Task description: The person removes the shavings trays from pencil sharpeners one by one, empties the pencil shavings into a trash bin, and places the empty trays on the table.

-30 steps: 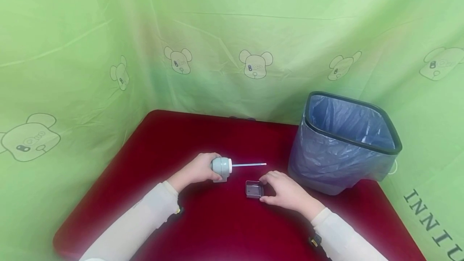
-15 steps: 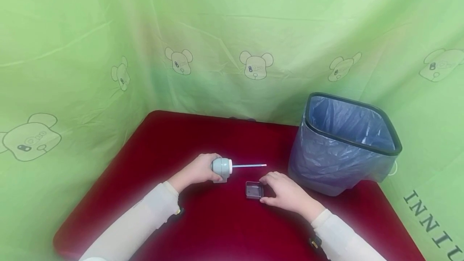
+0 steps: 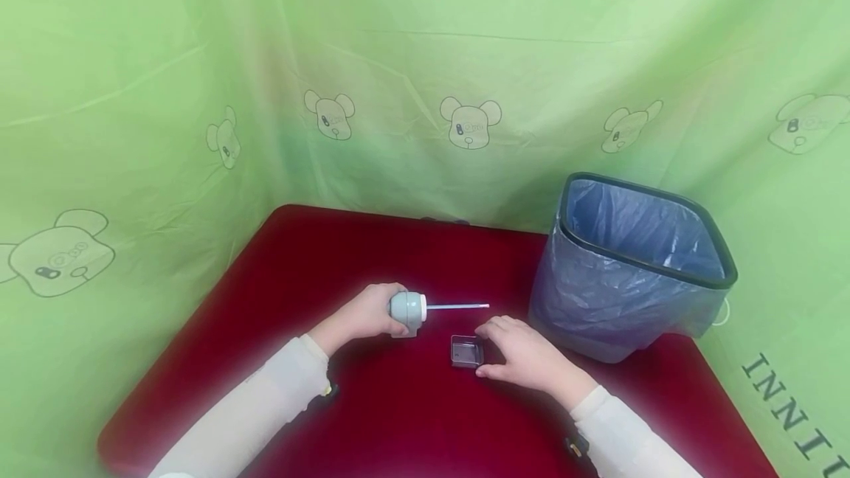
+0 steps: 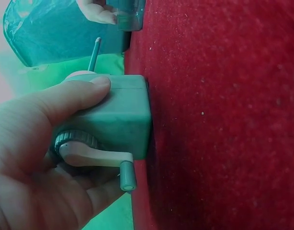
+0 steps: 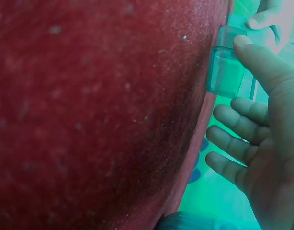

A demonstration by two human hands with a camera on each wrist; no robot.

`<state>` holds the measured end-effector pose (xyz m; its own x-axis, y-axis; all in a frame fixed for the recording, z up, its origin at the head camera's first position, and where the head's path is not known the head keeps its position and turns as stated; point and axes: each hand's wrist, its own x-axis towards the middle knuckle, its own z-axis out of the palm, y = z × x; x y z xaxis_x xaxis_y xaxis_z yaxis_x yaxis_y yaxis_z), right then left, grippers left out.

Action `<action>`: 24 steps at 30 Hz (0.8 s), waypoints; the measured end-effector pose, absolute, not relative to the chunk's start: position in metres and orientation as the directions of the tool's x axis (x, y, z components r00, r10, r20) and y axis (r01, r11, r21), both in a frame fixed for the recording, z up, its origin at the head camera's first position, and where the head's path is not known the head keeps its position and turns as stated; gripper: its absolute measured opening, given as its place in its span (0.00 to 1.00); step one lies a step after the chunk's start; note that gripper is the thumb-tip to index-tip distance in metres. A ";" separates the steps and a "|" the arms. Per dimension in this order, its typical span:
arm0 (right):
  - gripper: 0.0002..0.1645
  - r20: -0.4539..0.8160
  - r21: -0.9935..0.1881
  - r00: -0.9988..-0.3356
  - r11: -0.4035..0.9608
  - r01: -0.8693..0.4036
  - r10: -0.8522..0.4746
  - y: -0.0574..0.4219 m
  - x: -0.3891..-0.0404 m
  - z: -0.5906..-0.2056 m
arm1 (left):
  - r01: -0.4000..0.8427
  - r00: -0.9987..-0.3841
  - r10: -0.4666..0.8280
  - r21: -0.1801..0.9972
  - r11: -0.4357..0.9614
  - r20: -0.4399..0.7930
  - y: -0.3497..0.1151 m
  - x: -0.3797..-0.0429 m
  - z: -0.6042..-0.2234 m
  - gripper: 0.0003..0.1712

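My left hand (image 3: 372,311) grips a pale green crank pencil sharpener (image 4: 119,108), thumb across its top side. The sharpener lies on its side, and its crank (image 4: 96,154) faces the palm. A blue pencil (image 3: 458,306) sticks out of the white front, pointing right. Just right of the sharpener is a small see-through shavings drawer (image 3: 466,352), open side up. My right hand (image 3: 527,357) pinches the drawer's right end between thumb and forefinger; the other fingers stay loosely spread in the right wrist view. Inside the drawer I see no shavings.
A bin (image 3: 591,308) with a blue-grey bag over its black rim stands at the right, behind my right hand. The red table (image 3: 372,249) has rounded far corners. Green curtain (image 3: 398,35) printed with bear heads surrounds it.
The head view has tilted slightly, so the scene sits a little lower. Both hands, the sharpener and the drawer keep their positions relative to each other.
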<state>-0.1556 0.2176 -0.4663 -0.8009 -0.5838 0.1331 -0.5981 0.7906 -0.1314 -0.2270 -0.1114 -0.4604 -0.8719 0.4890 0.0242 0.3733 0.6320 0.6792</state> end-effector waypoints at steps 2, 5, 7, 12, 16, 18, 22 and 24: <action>0.39 0.132 -0.126 -0.800 0.790 -0.599 -0.586 0.218 -0.156 -0.465 | 0.373 -0.873 0.487 0.678 0.633 0.025 -0.111 -0.227 -0.460 0.35; 0.39 0.130 -0.118 -0.799 0.790 -0.601 -0.588 0.217 -0.156 -0.464 | 0.372 -0.873 0.486 0.681 0.631 0.026 -0.111 -0.227 -0.461 0.35; 0.39 0.130 -0.115 -0.799 0.791 -0.601 -0.588 0.217 -0.155 -0.463 | 0.374 -0.872 0.489 0.682 0.628 0.028 -0.111 -0.228 -0.462 0.35; 0.39 0.139 -0.107 -0.795 0.789 -0.605 -0.591 0.216 -0.155 -0.462 | 0.370 -0.874 0.485 0.682 0.632 0.025 -0.110 -0.227 -0.463 0.37; 0.37 0.161 -0.101 -0.787 0.783 -0.614 -0.596 0.216 -0.156 -0.462 | 0.363 -0.879 0.477 0.681 0.637 0.022 -0.109 -0.225 -0.464 0.40; 0.37 0.169 -0.101 -0.785 0.782 -0.616 -0.597 0.216 -0.155 -0.461 | 0.361 -0.881 0.473 0.679 0.640 0.022 -0.109 -0.225 -0.464 0.41; 0.37 0.174 -0.103 -0.785 0.782 -0.615 -0.594 0.216 -0.154 -0.459 | 0.359 -0.882 0.470 0.678 0.641 0.022 -0.108 -0.224 -0.464 0.44; 0.37 0.178 -0.104 -0.786 0.783 -0.614 -0.592 0.216 -0.153 -0.459 | 0.359 -0.883 0.470 0.677 0.642 0.023 -0.107 -0.224 -0.463 0.46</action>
